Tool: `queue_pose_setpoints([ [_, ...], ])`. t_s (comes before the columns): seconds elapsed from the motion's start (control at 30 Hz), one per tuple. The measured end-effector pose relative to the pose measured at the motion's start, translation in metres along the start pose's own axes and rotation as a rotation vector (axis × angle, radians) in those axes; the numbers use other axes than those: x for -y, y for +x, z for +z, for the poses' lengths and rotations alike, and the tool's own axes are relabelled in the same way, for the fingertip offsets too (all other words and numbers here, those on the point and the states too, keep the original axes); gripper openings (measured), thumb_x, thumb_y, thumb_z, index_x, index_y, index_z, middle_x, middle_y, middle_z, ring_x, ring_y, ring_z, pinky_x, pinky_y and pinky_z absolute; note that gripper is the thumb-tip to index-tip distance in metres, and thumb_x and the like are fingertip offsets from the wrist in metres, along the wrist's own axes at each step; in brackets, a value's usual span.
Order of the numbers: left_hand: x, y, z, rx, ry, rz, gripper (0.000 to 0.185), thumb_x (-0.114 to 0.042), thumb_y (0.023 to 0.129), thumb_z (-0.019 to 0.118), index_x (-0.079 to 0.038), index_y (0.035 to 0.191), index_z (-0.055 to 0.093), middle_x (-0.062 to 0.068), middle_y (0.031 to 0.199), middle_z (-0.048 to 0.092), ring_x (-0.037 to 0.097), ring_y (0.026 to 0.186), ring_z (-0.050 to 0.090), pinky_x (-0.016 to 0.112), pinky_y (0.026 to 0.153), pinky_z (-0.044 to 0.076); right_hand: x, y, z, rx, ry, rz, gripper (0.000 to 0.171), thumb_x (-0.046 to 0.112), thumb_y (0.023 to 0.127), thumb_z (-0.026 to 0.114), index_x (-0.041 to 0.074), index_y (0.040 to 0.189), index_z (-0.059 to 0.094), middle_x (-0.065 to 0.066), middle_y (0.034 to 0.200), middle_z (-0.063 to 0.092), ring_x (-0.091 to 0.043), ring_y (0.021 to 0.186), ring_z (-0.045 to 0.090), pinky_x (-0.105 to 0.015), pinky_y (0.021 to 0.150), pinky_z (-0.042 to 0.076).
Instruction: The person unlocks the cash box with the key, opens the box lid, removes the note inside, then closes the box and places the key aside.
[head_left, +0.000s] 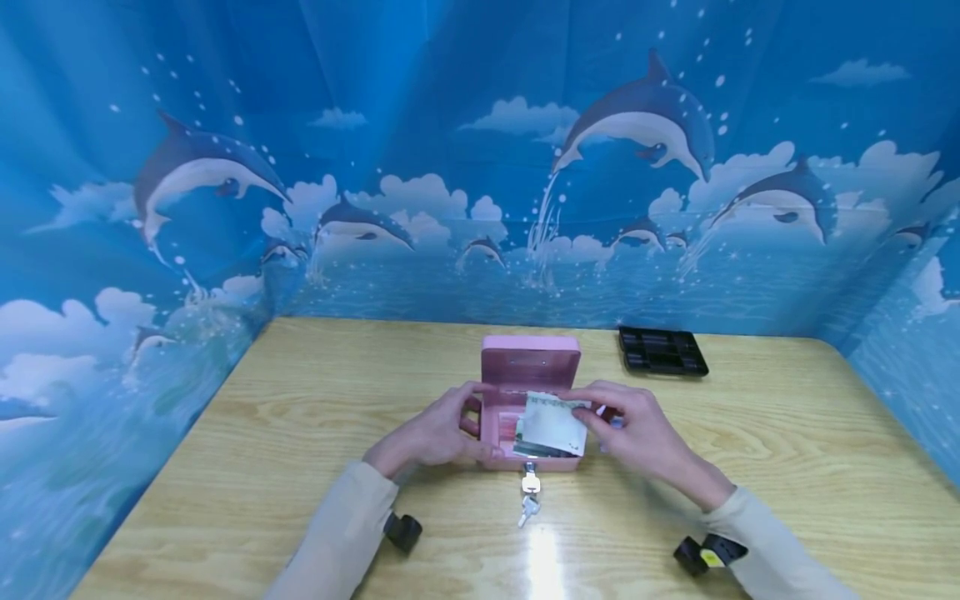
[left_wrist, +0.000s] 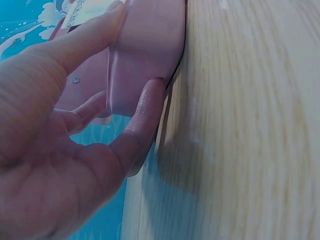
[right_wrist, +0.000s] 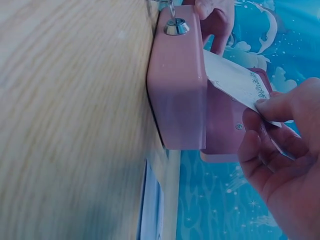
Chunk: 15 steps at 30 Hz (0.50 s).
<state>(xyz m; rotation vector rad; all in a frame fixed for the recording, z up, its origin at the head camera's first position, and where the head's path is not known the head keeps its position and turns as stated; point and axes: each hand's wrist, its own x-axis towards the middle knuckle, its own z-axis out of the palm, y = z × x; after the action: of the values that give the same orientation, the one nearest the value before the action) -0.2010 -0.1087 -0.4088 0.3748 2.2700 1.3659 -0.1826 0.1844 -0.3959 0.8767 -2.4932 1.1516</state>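
Observation:
A pink cash box point(head_left: 491, 463) stands on the table with its lid point(head_left: 531, 367) raised at the back. My left hand point(head_left: 438, 429) grips the box's left side, thumb near the front corner and fingers spread toward the back. Between thumb and fingers, my right hand point(head_left: 637, 425) pinches a whitish slip of paper point(right_wrist: 232, 82) with small print or writing along one edge. The slip slants over the open box. Red and green paper pieces point(head_left: 507, 427) lie inside, partly hidden beneath it. Two keys point(head_left: 531, 483) hang at the front lock point(right_wrist: 176, 27), one in the keyhole.
At the back right lies a black compartment tray point(head_left: 663, 352). A flat pale blue-white item point(right_wrist: 150, 207) rests on the table right of the box, mostly hidden by my right hand in the head view. A dolphin-print curtain point(head_left: 420, 167) borders the wooden table point(head_left: 300, 375).

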Motion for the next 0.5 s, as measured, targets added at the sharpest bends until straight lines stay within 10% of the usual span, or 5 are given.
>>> queue_pose_setpoints([
  [0.5, -0.002, -0.002, 0.000, 0.001, -0.023, 0.003, 0.090, -0.013, 0.078, 0.089, -0.016, 0.153, 0.039, 0.014, 0.134, 0.057, 0.024, 0.111, 0.064, 0.038, 0.092, 0.059, 0.000, -0.008, -0.023, -0.037, -0.064, 0.063, 0.031, -0.004, 0.089, 0.072, 0.015, 0.114, 0.078, -0.002, 0.103, 0.078, -0.007, 0.066, 0.060, -0.023, 0.056, 0.054],
])
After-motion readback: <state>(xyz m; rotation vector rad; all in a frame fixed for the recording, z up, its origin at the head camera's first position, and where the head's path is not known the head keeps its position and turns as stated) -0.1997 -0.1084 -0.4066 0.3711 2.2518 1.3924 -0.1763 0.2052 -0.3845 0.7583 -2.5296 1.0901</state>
